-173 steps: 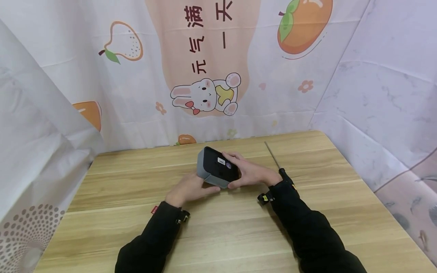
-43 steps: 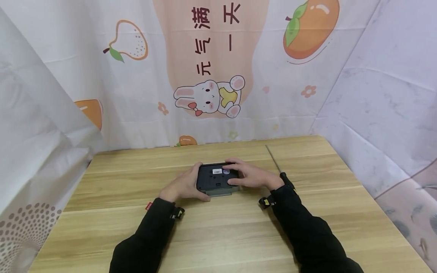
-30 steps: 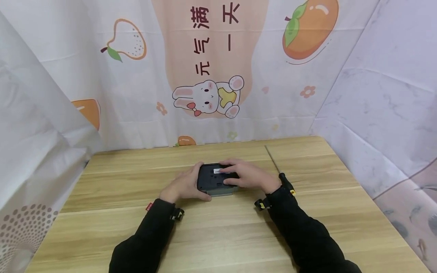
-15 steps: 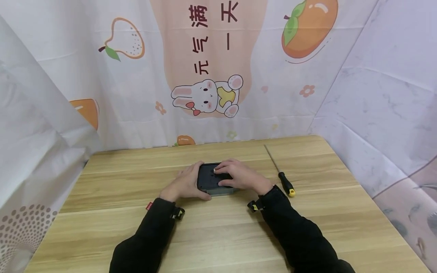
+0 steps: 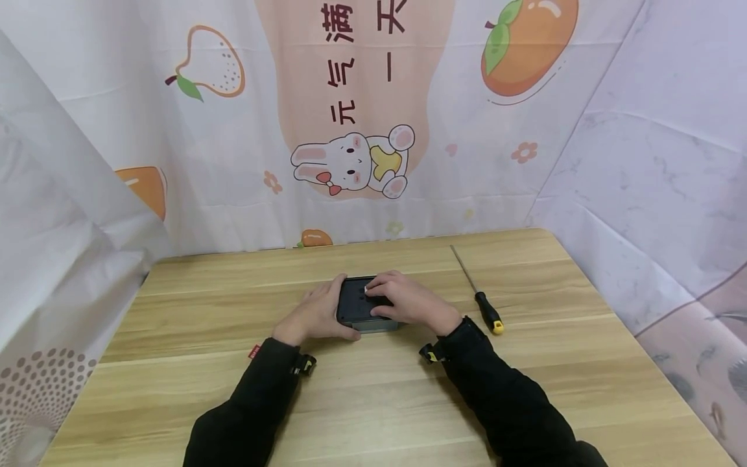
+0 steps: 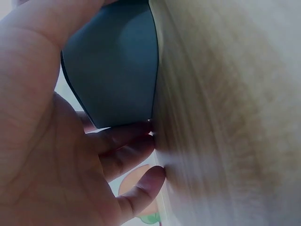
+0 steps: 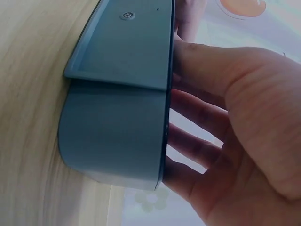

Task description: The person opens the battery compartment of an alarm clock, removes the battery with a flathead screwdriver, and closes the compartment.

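Observation:
A grey box-shaped device [image 5: 355,312] lies on the table with its flat black panel facing up. My left hand [image 5: 318,314] grips its left end, thumb on the near side and fingers around the far side. The left wrist view shows the grey end wall [image 6: 113,66] between that thumb and the fingers. My right hand [image 5: 411,299] rests its fingertips and thumb on the black panel and hides its right part. A small white bit of the label [image 5: 366,290] shows at the fingertips. In the right wrist view, a round button [image 7: 127,16] sits on the device's grey side.
A screwdriver [image 5: 489,312] with a black and yellow handle lies right of my right hand, shaft pointing away. The wooden table [image 5: 362,408] ends at a printed curtain [image 5: 233,162] behind; another white sheet [image 5: 659,162] hangs at the right.
Earlier the device was tilted up between both hands; it now lies flat. My right hand has slid left across the panel, covering most of the label, and its sleeve has uncovered the screwdriver's handle.

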Demonstrator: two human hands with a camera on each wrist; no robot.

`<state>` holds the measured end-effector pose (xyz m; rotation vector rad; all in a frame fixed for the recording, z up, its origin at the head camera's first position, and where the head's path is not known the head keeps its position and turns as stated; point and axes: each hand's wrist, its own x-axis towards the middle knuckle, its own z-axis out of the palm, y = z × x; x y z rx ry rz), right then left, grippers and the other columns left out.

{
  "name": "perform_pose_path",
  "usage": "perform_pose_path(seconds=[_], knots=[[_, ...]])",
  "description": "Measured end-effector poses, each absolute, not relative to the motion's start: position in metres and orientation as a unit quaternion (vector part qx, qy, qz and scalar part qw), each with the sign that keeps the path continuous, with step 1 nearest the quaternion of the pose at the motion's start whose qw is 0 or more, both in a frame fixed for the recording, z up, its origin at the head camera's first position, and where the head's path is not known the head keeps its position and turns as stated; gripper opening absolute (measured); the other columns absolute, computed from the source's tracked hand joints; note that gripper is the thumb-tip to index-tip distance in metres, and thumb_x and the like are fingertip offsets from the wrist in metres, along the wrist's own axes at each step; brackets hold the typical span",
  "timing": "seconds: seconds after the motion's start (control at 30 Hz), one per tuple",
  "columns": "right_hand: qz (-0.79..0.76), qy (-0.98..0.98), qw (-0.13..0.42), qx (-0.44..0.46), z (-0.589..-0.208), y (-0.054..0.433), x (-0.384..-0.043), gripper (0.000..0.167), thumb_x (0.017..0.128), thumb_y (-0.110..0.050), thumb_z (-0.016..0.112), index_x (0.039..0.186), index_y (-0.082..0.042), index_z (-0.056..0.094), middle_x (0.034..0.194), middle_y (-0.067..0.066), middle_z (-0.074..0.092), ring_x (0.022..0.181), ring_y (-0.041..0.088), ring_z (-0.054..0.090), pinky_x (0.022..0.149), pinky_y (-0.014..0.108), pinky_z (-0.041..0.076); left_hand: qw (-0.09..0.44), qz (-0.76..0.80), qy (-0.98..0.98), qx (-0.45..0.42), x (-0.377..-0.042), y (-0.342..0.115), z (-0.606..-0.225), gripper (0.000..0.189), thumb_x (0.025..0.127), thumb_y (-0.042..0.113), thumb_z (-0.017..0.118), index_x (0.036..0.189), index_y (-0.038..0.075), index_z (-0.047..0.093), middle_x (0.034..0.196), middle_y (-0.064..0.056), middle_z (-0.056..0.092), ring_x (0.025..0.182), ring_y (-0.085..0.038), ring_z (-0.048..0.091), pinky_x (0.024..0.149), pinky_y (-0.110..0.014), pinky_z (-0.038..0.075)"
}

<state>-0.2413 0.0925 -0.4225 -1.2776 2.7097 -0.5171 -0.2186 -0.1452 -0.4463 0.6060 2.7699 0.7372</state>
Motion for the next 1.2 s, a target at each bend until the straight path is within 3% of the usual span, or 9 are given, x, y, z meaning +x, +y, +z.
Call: perform_pose_path(seconds=[0.67,0.97,1.2], knots=[[-0.154,0.890,0.029,-0.429,-0.4208,0.0946,-0.2429,0.039,0.097,-0.025,0.072,0.130,-0.004,0.069,0.132,0.012,0.064,0.132,0.036,0.051,0.109,0.045,0.040,0.104,0.245,0.940,0.213,-0.2241,-0.1479,-0.4493,0.130,0.068,0.060,0.088,0.163,0.010,0.015,0.159,-0.012,0.036,0.145,-0.033,0.034,0.115,-0.058,0.023],[-0.174,0.887,0.018,-0.427,-0.4257,0.0947,-0.2471,0.041,0.094,-0.031,0.075,0.127,-0.008,0.071,0.128,0.008,0.067,0.127,0.030,0.055,0.107,0.041,0.042,0.103,0.249,0.940,0.207,-0.2228,-0.1498,-0.4486,0.130,0.067,0.061,0.089,0.163,0.010,0.017,0.157,-0.014,0.037,0.143,-0.032,0.036,0.115,-0.057,0.023],[-0.156,0.882,0.010,-0.445,-0.4258,0.0927,-0.2429,0.043,0.095,-0.027,0.074,0.132,-0.006,0.068,0.128,0.011,0.066,0.125,0.033,0.056,0.105,0.045,0.044,0.102,0.250,0.940,0.210,-0.2202,-0.1500,-0.4483,0.129,0.068,0.058,0.090,0.162,0.007,0.018,0.156,-0.015,0.039,0.142,-0.034,0.037,0.113,-0.059,0.026]])
